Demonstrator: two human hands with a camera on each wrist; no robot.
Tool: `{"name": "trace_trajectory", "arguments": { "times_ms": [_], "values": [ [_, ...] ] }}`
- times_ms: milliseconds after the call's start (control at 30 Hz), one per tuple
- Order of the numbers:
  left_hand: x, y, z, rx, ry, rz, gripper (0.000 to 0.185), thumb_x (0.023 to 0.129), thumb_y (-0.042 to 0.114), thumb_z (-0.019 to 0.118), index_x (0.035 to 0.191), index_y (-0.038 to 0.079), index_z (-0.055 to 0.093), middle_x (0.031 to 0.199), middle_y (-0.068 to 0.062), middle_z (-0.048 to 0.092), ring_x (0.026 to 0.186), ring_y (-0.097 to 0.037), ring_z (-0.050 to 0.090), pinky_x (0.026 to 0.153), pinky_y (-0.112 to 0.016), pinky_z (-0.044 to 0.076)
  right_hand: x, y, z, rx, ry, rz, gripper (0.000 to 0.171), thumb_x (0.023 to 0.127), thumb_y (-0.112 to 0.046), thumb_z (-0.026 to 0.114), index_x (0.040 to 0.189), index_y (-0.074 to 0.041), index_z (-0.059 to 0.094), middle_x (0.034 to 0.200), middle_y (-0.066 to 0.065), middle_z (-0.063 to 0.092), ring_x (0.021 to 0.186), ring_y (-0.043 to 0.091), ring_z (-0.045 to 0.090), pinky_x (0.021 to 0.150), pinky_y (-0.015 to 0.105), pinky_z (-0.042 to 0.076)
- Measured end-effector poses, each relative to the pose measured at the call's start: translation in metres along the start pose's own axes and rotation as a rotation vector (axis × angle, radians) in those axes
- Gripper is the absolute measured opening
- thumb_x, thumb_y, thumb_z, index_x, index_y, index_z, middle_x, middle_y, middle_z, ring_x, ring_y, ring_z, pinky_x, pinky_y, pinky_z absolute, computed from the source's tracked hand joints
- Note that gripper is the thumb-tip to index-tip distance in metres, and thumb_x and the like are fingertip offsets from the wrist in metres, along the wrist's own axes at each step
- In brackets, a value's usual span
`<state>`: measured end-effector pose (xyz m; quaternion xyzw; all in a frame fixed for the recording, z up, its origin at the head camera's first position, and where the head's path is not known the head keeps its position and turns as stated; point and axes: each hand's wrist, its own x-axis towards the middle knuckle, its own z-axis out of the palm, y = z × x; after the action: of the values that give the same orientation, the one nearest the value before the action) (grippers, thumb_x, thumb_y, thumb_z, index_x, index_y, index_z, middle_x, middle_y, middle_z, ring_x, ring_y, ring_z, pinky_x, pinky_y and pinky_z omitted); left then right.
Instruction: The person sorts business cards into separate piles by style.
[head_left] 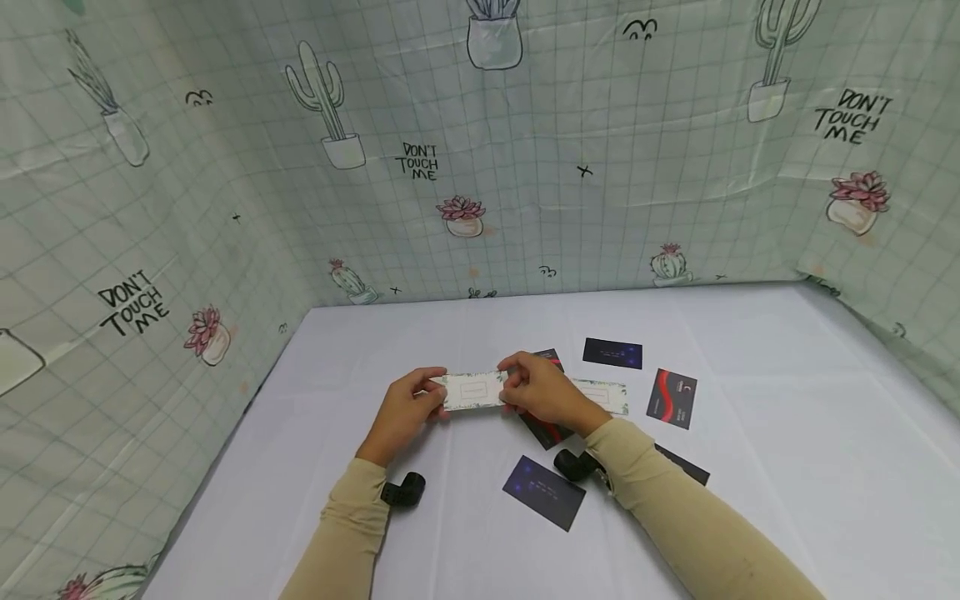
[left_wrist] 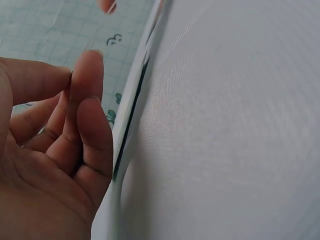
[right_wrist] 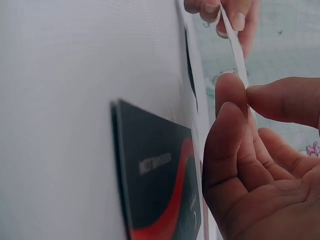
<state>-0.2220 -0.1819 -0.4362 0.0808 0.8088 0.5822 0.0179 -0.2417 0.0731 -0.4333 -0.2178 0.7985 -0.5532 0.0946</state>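
A white card with a green leafy border [head_left: 474, 390] is stretched between both hands, its printed face towards the head camera. My left hand [head_left: 405, 407] pinches its left end between thumb and fingers. At the other end, my right hand [head_left: 546, 388] pinches it the same way. In the right wrist view the card [right_wrist: 235, 42] appears edge-on, as a thin pale strip. Below the right hand lies a black card with a red wave [head_left: 551, 433], partly covered by that hand. A second white leafy card [head_left: 606, 397] lies just right of it, partly hidden by the right wrist.
On the white table [head_left: 300, 500] lie a dark blue card [head_left: 612, 353] at the back, another black-and-red card [head_left: 672, 398] to the right, and a dark blue card [head_left: 545, 492] in front. The right forearm partly hides a dark card [head_left: 686, 467]. A patterned cloth [head_left: 525, 125] hangs behind.
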Motion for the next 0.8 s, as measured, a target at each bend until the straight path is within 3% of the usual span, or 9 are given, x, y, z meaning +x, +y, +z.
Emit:
{"name": "trace_trajectory", "arguments": {
  "times_ms": [233,500,800],
  "values": [
    [0.003,-0.001,-0.001,-0.053,0.047,-0.019,0.036,0.097,0.006,0.063,0.132,-0.001,0.058,0.097,-0.015,0.065,0.074,-0.024,0.068,0.070,-0.030,0.051,0.007,0.002,0.001,0.015,0.017,0.020,0.042,0.092,-0.005,0.067,0.131,0.004,0.055,0.089,0.008,0.067,0.076,0.022,0.071,0.069,0.031,0.054],
    [0.006,0.001,-0.007,-0.029,0.055,-0.019,0.036,0.098,0.007,0.063,0.133,0.000,0.061,0.102,-0.015,0.061,0.081,-0.026,0.070,0.075,-0.030,0.054,0.014,-0.004,0.007,0.024,0.044,0.018,0.042,0.092,-0.005,0.065,0.131,0.005,0.055,0.085,0.007,0.070,0.075,0.025,0.069,0.068,0.032,0.054],
    [0.017,0.000,-0.013,-0.024,0.056,-0.063,0.044,0.095,0.001,0.061,0.139,-0.001,0.057,0.111,-0.018,0.058,0.090,-0.025,0.069,0.083,-0.033,0.055,0.028,-0.009,0.014,0.075,0.082,0.114,0.044,0.092,-0.004,0.065,0.134,0.003,0.056,0.088,0.010,0.069,0.073,0.025,0.067,0.063,0.032,0.053]
  ]
}}
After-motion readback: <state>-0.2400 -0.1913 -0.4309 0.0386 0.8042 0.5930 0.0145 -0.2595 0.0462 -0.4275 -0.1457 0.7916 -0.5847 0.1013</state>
